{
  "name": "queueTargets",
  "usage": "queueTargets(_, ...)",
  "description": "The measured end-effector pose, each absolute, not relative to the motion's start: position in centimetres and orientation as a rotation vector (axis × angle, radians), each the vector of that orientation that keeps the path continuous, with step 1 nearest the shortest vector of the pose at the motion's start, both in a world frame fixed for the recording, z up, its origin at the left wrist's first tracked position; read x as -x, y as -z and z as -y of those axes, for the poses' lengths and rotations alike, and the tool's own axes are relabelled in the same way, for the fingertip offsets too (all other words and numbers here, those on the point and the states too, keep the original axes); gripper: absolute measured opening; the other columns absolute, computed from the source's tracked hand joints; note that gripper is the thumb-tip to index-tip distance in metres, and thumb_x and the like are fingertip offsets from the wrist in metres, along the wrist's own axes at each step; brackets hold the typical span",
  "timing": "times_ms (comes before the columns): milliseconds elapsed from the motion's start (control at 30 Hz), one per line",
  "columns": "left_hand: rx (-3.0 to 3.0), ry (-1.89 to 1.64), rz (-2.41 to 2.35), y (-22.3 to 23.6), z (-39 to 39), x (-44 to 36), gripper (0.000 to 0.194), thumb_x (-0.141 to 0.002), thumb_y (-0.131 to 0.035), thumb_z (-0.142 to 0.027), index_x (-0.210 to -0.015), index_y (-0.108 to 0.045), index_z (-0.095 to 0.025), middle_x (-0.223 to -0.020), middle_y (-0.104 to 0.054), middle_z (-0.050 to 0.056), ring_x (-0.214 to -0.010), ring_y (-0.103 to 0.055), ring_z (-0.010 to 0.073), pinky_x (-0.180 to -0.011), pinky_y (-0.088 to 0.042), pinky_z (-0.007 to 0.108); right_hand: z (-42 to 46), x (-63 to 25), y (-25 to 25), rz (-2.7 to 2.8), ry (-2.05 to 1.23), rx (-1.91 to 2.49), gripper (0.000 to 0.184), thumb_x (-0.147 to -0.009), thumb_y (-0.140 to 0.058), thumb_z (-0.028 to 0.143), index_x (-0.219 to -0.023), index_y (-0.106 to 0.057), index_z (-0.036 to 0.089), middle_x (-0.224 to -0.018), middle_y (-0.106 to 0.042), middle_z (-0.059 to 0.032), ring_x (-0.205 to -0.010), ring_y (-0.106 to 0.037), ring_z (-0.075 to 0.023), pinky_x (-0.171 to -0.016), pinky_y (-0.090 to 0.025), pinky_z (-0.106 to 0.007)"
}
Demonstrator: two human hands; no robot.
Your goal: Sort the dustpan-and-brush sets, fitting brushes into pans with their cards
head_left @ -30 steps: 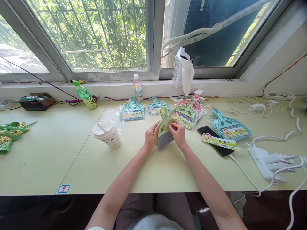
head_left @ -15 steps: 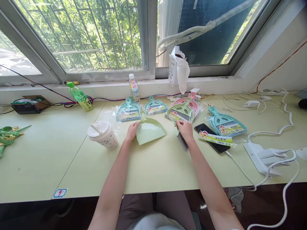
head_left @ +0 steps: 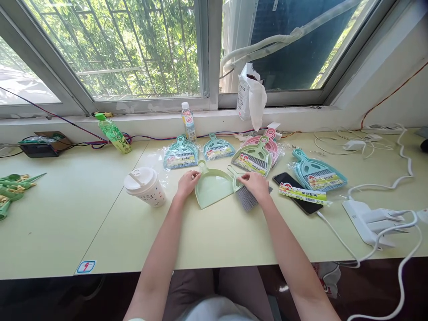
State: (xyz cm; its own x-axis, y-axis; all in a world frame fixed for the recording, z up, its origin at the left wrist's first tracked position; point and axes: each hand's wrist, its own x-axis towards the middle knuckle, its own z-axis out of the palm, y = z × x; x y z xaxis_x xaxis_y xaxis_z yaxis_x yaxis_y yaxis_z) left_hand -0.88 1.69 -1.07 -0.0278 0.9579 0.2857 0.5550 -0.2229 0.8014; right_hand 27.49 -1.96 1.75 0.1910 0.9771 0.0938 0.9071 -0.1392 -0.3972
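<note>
Dustpan [head_left: 214, 188]: left fingers [head_left: 194, 174] pinch its ten-o'clock rim; right fingers [head_left: 246, 176] grip the brush [head_left: 246, 198] at three o'clock, best held lightly, bristles unbent

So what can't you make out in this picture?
All in the head view:
Phone: middle covered by the label strip.
Pink dustpan: partly hidden behind the labelled green one.
Dark object, far right: cut off by the edge.
Brush: handle partly covered by the right hand.
Label strip's finest print: too small.
</note>
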Motion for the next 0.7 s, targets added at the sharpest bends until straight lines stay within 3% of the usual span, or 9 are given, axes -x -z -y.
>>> queueTargets(267, -1.854, -1.018, -1.623, 0.4, 0.0, -2.7, 0.016, -0.077, -0.062, -0.033, -0.064, -0.064, -0.024, -0.068, -0.065, 0.003, -0.060, -0.054, 0.0190, -0.061, -0.034, 0.027, 2.5, -26.0, -3.1, 1.740, -0.318, 1.932, 0.027, -0.076, -0.061, 0.051, -0.088, -0.068, 0.027, -0.092, -0.071, -0.0010, -0.083, -0.063, -0.0205, -0.067, -0.039, -0.029)
queueTargets(467, -2.173, -0.627, -1.525, -0.9, 2.2, -5.8, 0.037, -0.090, -0.038, -0.036, -0.064, -0.059, -0.023, -0.067, -0.063, 0.005, -0.066, -0.057, 0.0199, -0.061, -0.034, 0.028, 3.7, -23.5, -2.9, 1.948, -0.235, 1.958, 0.025, -0.078, -0.062, 0.049, -0.081, -0.067, 0.025, -0.085, -0.070, -0.0039, -0.079, -0.063, -0.0202, -0.063, -0.037, -0.028)
queueTargets(600, -2.340, -0.678, -1.577, -0.7, 2.1, -5.4, 0.018, -0.086, -0.041, -0.020, -0.086, -0.059, -0.023, -0.090, -0.064, 0.004, -0.085, -0.058, 0.0195, -0.070, -0.039, 0.028, 3.8, -23.2, -2.4, 2.016, -0.177, 1.916, 0.024, -0.082, -0.059, 0.046, -0.085, -0.065, 0.024, -0.090, -0.069, -0.0029, -0.080, -0.063, -0.0189, -0.063, -0.037, -0.027)
queueTargets(700, -2.567, -0.852, -1.634, -0.2, 1.7, -4.7, 0.026, -0.080, -0.049, -0.014, -0.104, -0.055, -0.020, -0.109, -0.057, 0.009, -0.102, -0.051, 0.0236, -0.084, -0.040, 0.035, 3.6, -23.2, -2.4, 2.056, -0.221, 1.868, 0.024, -0.081, -0.059, 0.047, -0.085, -0.065, 0.024, -0.091, -0.069, -0.0019, -0.083, -0.063, -0.0180, -0.065, -0.038, -0.027)
